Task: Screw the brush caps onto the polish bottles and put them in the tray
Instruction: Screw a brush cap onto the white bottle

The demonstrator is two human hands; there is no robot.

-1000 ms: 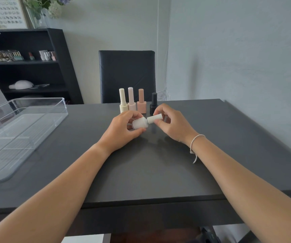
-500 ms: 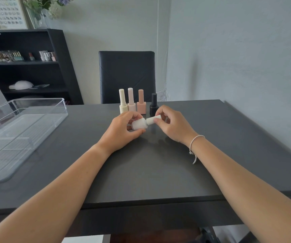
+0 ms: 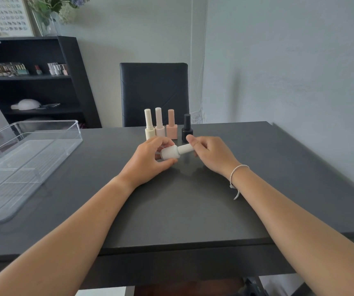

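I have the white bottle (image 3: 170,153) in my left hand (image 3: 148,162), lying on its side just above the surface (image 3: 184,210), fingers and thumb curled round the body so it cannot spin; that grip is the anchor. My right hand (image 3: 211,153) pinches the white brush cap (image 3: 185,148) between thumb and fingertips, its wrist carrying a thin cord bracelet (image 3: 237,174). The cap sits in line with the bottle neck and meets it; how far the thread is run in I cannot tell. Tipping the bottle sideways puts the cap squarely toward the turning hand, which I judge is why it is held so. Just beyond both grips stands a row of four bottles with caps on: cream bottle (image 3: 149,126), pale pink bottle (image 3: 159,122), peach bottle (image 3: 171,124), black bottle (image 3: 186,127), upright and close together; whether their caps are tight I cannot say. The clear tray (image 3: 69,135) waits well off to the left of the left grip, nothing visible in it. Step in hand, I reckon: tightening this cap, tray placement yet to come.
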